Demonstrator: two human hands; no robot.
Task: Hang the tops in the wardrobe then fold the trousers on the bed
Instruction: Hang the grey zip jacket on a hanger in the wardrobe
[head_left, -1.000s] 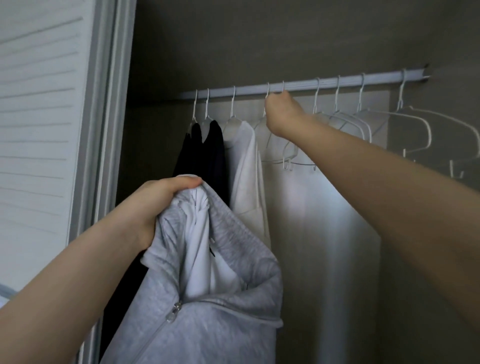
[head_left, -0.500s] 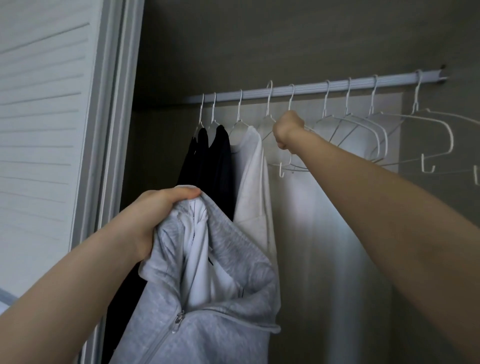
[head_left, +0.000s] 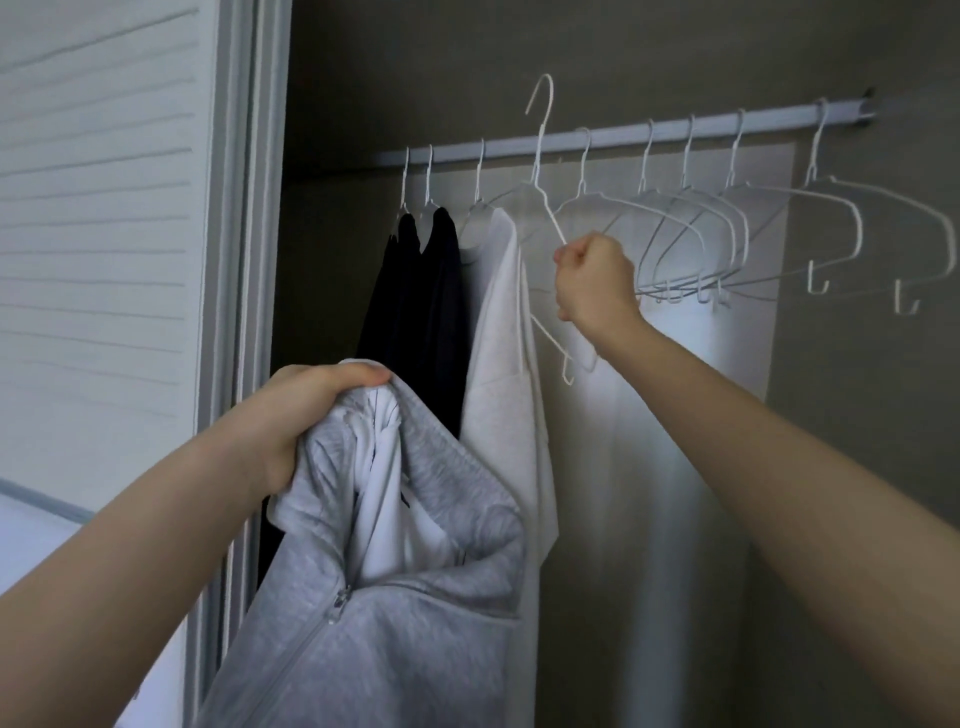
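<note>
The fingers of the right hand (head_left: 592, 283) are curled tight into a fist around one arm of a white wire hanger (head_left: 540, 156), which is off the wardrobe rail (head_left: 618, 136) and tilted, its hook standing above the rail line. The fingers of the left hand (head_left: 311, 410) are bunched round the collar of a grey zip-up top (head_left: 415, 623), with a white garment (head_left: 384, 519) gathered inside it; both hang from that one grip in front of the open wardrobe, lower left.

The grey top looks like soft, fairly thick fleece: limp, probably moderately heavy for a garment, and not slippery. It will likely sag and fold wherever it is not supported, so the collar and shoulder seams are the sensible places to hold while the hanger is fed in. The open zip should let the hanger arms slide in from the front. The hanger itself appears thin, light and springy; gripping it near the neck below the hook would probably steady it better than holding the arm.

On the rail, two dark tops (head_left: 421, 312) and a white top (head_left: 498, 338) already hang at the left, and several empty hangers (head_left: 727, 234) crowd to the right. A louvred door (head_left: 98, 208) stands at the left.
</note>
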